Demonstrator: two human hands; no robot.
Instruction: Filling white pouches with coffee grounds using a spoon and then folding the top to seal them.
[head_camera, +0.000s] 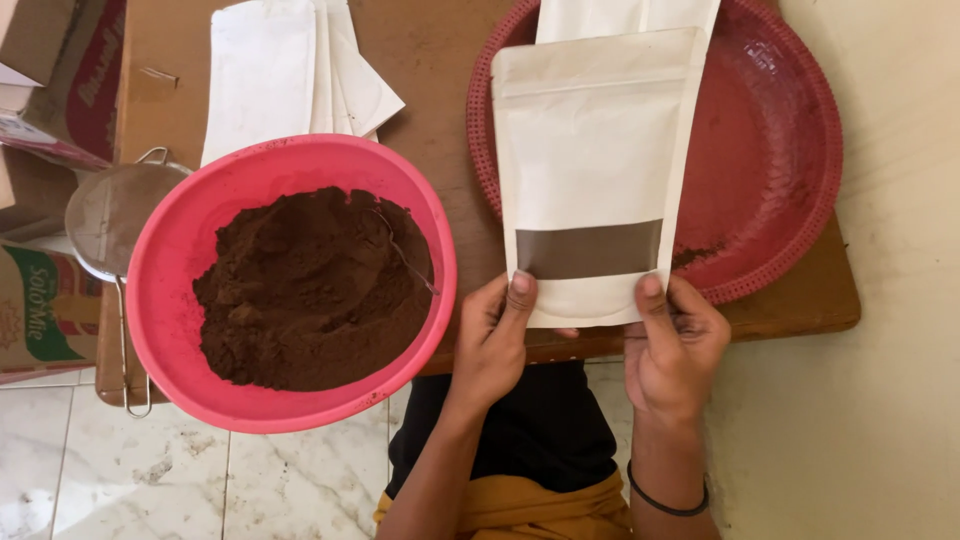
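Note:
My left hand (492, 335) and my right hand (673, 345) grip the bottom corners of a white stand-up pouch (590, 150) with a brown window strip, thumbs on its front. The pouch lies flat over the edge of a red round tray (770, 170). Left of my hands sits a pink bowl (175, 290) heaped with dark brown powder (310, 290), with a thin spoon handle (405, 255) sticking out of the powder.
A stack of white empty pouches (280, 70) lies at the back of the wooden board (800, 300). A metal sieve (105, 215) sits behind the bowl. Cardboard boxes (45, 90) stand at the left. Another pouch (620, 15) lies under the held one.

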